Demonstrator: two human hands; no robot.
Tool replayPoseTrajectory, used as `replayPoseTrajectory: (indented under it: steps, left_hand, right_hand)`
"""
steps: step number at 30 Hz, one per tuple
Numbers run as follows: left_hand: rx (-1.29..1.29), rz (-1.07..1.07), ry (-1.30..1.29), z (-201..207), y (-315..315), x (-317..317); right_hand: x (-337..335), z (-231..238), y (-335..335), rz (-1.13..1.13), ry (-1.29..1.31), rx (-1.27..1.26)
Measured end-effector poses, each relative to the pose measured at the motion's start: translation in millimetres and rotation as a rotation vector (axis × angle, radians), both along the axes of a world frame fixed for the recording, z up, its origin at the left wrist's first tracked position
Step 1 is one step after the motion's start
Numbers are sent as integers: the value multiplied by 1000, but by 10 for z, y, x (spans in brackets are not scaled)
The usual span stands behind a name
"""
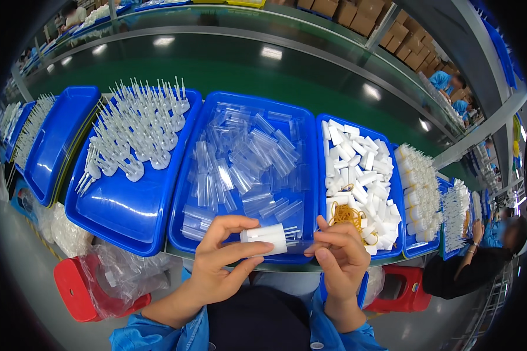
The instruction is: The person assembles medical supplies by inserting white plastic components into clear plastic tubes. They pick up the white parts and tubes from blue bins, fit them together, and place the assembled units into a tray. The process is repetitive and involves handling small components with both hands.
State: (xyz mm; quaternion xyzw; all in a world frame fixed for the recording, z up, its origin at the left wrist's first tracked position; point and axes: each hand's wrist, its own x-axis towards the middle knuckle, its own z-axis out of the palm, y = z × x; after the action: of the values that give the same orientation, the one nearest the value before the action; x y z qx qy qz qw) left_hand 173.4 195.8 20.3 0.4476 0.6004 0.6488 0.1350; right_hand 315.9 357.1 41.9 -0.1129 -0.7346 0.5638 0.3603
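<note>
White cylinder (pixel 270 235): between the hands; long axis left to right, thin prongs (pixel 290 229) facing right
Left hand (pixel 221 264): nearer; clamped round it
Right hand (pixel 344 257): fingertips bunched beyond prongs; grip unclear

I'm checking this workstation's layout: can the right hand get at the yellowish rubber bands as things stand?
Probably yes: the rubber bands lie largely uncovered atop the white pieces, close to the right hand, with nothing visible blocking the way.
</note>
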Motion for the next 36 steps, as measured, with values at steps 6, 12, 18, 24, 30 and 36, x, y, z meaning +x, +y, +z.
replayPoseTrajectory:
  steps: [6,12,18,24,30,36]
  left_hand:
    - [-14,20,60,-8,-2,-14]
    - [6,32,62,-63,61,34]
    - [115,261,184,-167,73,76]
    - [76,392,486,-176,169,47]
    - [129,450,597,-184,265,83]
    - [111,436,588,-184,283,104]
  right_hand:
    - [24,16,144,105,-77,234]
    - [-63,-9,130,64,-75,-49]
    - [-302,-124,-116,-195,58,130]
    - [-382,-28,-332,-316,-130,379]
    - [-399,-86,-337,-428,-175,536]
    - [-394,-117,-352,-498,-150,665]
